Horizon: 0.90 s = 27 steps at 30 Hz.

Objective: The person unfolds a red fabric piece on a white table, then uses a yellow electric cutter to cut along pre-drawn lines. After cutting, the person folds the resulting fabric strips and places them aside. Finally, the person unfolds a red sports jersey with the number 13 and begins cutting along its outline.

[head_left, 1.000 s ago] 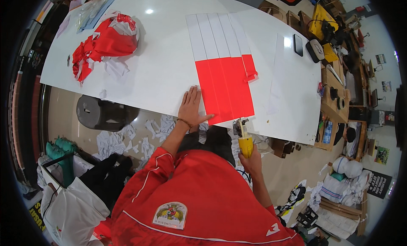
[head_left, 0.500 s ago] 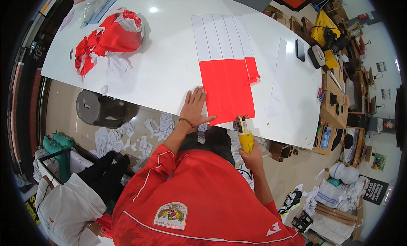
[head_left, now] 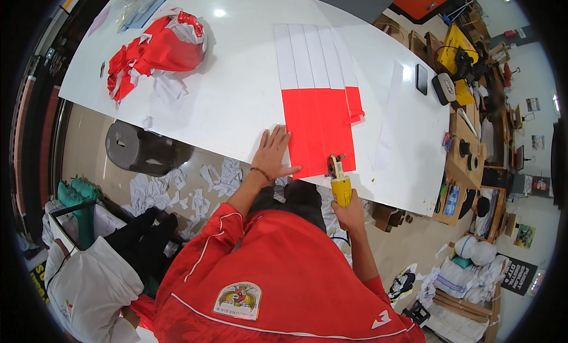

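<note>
A panel of long strips, white at the far half [head_left: 313,56] and red at the near half [head_left: 316,130], lies on the white table [head_left: 236,106], with a small folded red flap [head_left: 356,112] on its right side. My left hand [head_left: 272,154] rests spread out at the panel's near left corner, thumb on the red. My right hand [head_left: 349,212] grips a yellow electric cutter [head_left: 341,189], whose metal head sits on the red part's near edge, right of my left hand. Whether the blade has cut into it I cannot tell.
A crumpled red-and-white fabric pile [head_left: 160,50] lies left on the table; a phone [head_left: 422,80] and black case [head_left: 444,89] lie right. Below are a grey stool [head_left: 133,148] and scattered scraps [head_left: 148,192]. Someone in white [head_left: 89,284] is at lower left. Cluttered shelves [head_left: 473,154] line the right.
The cutter in my right hand has moved forward, its head now farther onto the red part. My left hand stays at the corner. The table appears slightly lower in view.
</note>
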### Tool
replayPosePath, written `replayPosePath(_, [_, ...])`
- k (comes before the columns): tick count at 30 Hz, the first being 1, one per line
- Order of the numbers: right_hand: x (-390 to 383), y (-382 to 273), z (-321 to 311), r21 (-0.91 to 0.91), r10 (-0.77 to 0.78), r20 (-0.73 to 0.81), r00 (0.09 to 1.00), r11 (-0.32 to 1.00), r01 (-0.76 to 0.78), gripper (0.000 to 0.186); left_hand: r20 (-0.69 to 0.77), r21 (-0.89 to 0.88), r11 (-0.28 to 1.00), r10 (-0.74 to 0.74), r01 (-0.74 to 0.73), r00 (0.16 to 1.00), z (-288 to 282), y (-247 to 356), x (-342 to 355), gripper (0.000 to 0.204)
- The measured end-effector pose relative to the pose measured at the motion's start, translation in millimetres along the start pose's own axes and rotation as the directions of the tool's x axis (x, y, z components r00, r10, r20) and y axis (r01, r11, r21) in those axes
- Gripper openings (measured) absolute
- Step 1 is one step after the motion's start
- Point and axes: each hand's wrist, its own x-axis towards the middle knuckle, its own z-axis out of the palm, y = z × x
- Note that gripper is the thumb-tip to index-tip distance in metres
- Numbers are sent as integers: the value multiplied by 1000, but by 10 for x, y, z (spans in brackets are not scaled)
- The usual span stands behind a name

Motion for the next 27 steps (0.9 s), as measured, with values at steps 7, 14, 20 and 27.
replayPosePath(7, [166,-245,-67,17,-20,9,1000,1000,20,48,-8,-40,999,0,0,1000,-13,1,-5,115])
replayPosePath(14, [489,-382,4,-37,-36,-42,998,999,34,54,37,-40,999,-18,20,999,-69,19,10,114])
replayPosePath(20, [888,-540,9,-75,-49,-26,998,996,47,59,45,-65,998,-15,17,999,-111,26,5,112])
replayPosePath(27, [1257,-834,-39,-81,-38,-5,999,996,37,63,42,-86,996,-22,25,999,-109,21,11,111])
